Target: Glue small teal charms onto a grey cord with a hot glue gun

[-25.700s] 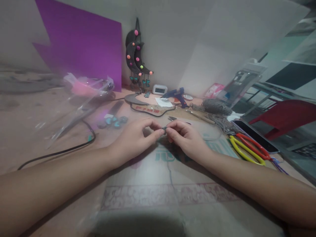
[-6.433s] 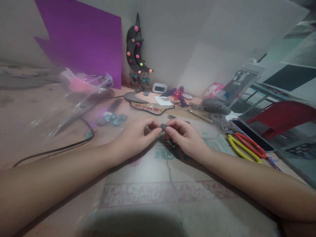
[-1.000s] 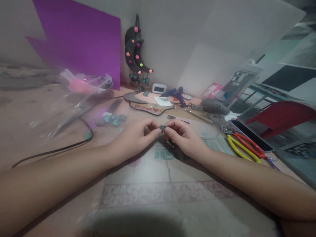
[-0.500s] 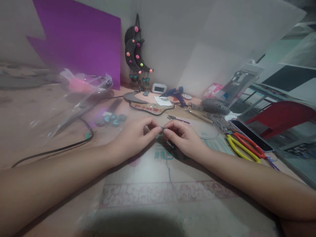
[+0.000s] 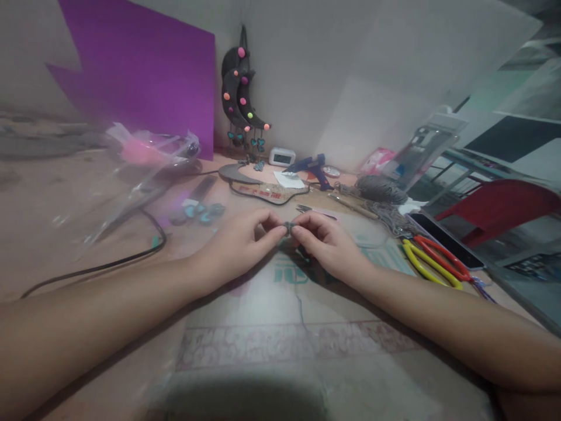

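Note:
Between my two hands is a small dark grey piece (image 5: 288, 228), perhaps knotted yarn; its exact kind is too small to make out. My left hand (image 5: 252, 237) pinches its left side between thumb and fingertips. On the other side, my right hand (image 5: 326, 240) grips it the same way, fingers curled. A thin grey strand of yarn (image 5: 300, 307) trails below them across the table. Just beyond the right fingers lie small thread snips (image 5: 313, 211). To the left of my left hand are several grey and turquoise heart-shaped pieces (image 5: 204, 211).
Behind stand a blue glue gun (image 5: 313, 169), a white digital clock (image 5: 281, 156) and a grey crescent (image 5: 241, 173). At right are grey yarn (image 5: 380, 190), a phone (image 5: 445, 240) and red-and-yellow-handled pliers (image 5: 432, 263). A black cable (image 5: 100, 268) and plastic bag (image 5: 149, 152) lie left.
My fingertips have drawn slightly apart, and more of the small grey piece shows between them. Both arms stay nearly in place.

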Demonstrator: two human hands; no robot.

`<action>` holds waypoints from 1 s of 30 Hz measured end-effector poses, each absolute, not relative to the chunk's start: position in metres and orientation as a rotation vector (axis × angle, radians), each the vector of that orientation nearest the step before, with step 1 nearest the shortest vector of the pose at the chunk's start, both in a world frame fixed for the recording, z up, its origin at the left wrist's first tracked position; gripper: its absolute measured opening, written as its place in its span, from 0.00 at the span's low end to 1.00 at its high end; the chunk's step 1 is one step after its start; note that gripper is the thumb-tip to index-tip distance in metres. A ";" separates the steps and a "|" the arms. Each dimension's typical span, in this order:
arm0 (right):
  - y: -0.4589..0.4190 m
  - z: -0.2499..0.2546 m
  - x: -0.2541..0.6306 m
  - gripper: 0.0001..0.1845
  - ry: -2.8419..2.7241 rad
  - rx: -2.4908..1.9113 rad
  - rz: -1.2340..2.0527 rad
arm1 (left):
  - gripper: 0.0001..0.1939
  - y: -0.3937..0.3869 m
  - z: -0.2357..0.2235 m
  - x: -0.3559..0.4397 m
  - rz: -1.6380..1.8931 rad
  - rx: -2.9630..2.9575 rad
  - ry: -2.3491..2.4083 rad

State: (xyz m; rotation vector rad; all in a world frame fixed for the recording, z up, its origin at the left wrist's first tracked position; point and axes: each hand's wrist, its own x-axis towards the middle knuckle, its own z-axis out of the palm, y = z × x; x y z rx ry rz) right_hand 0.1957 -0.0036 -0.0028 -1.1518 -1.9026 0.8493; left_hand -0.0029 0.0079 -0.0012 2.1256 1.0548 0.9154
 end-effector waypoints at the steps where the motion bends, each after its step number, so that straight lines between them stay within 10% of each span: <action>1: -0.004 -0.001 0.196 0.09 -1.891 -1.150 0.835 | 0.10 0.007 0.000 -0.003 0.929 2.122 1.062; 10: 0.015 0.046 0.233 0.06 -1.941 -1.263 0.240 | 0.09 0.007 0.002 -0.005 1.103 2.065 1.182; 30: 0.067 -0.014 0.270 0.14 -2.447 -1.388 -0.381 | 0.10 0.006 0.007 -0.003 0.995 2.080 1.115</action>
